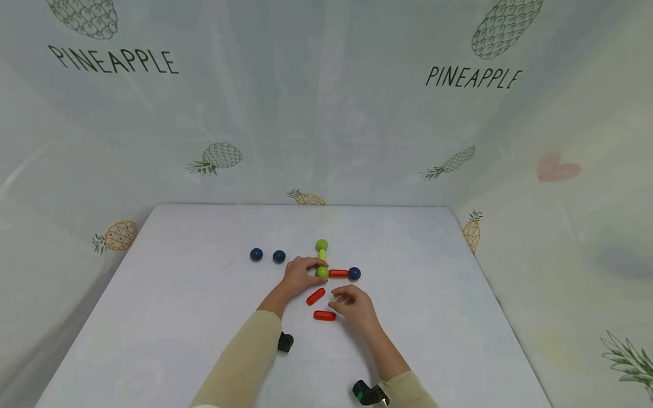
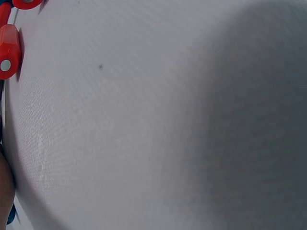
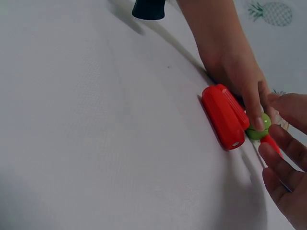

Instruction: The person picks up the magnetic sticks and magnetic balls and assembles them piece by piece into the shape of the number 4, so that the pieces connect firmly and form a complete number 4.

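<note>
My left hand [image 1: 299,276] pinches a green ball [image 1: 322,272] between thumb and forefinger. A yellow-green rod [image 1: 322,255] runs from that ball up to a second green ball [image 1: 321,245]. To its right, a red rod [image 1: 339,273] joins it to a dark blue ball [image 1: 354,273]. Two loose red rods lie closer to me: a slanted rod [image 1: 316,296] and a level rod [image 1: 325,315]. Beside them hovers my right hand [image 1: 357,310], fingers loosely bent and holding nothing. The left wrist view shows a red rod [image 2: 8,52] with a pale disc in its end.
Two more dark blue balls, one left [image 1: 257,254] and one right [image 1: 279,256], sit beyond my left hand. All of it lies on a white table [image 1: 204,238]. A pale curtain [image 1: 326,113] printed with pineapples hangs behind and at the sides.
</note>
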`<state>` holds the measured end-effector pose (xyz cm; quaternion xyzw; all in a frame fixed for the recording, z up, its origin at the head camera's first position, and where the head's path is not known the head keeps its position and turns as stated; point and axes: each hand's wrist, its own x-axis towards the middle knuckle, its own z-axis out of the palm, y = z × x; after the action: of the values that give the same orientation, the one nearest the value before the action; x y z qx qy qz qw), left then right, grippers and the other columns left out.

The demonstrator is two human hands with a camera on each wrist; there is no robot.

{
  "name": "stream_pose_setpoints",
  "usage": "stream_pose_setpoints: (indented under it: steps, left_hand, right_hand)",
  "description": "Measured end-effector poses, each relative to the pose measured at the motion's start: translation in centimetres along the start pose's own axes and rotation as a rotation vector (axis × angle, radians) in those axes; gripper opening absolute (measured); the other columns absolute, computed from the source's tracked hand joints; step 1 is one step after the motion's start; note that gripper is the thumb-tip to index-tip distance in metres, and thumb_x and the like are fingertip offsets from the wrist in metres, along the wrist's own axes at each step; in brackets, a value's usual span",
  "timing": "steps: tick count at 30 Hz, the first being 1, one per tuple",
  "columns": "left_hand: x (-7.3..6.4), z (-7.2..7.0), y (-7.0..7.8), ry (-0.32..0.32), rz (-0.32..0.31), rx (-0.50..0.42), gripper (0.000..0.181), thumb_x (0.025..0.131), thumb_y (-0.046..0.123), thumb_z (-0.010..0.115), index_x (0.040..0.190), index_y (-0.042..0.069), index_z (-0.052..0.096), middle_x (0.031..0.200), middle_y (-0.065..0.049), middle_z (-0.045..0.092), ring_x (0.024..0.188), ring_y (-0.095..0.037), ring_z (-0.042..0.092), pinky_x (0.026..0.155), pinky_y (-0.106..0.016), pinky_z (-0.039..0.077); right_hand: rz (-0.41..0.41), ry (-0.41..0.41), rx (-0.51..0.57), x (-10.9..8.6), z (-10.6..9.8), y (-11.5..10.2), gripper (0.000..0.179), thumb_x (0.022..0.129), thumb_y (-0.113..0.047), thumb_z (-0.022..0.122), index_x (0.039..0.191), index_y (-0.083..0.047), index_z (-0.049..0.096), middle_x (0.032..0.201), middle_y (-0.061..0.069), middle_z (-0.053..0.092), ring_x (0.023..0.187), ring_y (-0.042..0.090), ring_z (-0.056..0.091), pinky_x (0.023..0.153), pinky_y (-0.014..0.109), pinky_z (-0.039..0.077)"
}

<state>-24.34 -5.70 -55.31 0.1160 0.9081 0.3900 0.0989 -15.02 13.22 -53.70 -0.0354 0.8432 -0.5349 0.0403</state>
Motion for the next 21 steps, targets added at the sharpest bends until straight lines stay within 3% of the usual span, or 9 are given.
stream_pose_setpoints:
  steps: [16,21]
  left_hand:
    - [0.0,0.1,-0.3,0.010,0.015,0.009,0.035,0.080,0.037,0.080,0.113,0.033,0.069,0.111,0.010,0.062,0.103,-0.018,0.046,0.087,-0.041,0.034]
    - [0.1,0.1,-0.4,0.010,0.027,0.019,0.035,0.080,0.037,0.080,0.113,0.032,0.069,0.111,0.010,0.063,0.105,-0.019,0.047,0.089,-0.041,0.033]
  right_hand:
    - [0.038,-0.082,0.016,-0.9,1.6,0.1,0.025,0.081,-0.020,0.081,0.103,-0.012,0.072,0.093,0.000,0.062,0.087,0.020,0.054,0.072,0.029,0.048]
    - [0.020,-0.102,-0.039,-0.7,1.9,0.5,0.024,0.080,-0.025,0.082,0.100,-0.015,0.074,0.094,-0.005,0.061,0.087,0.017,0.052,0.073,0.028,0.046]
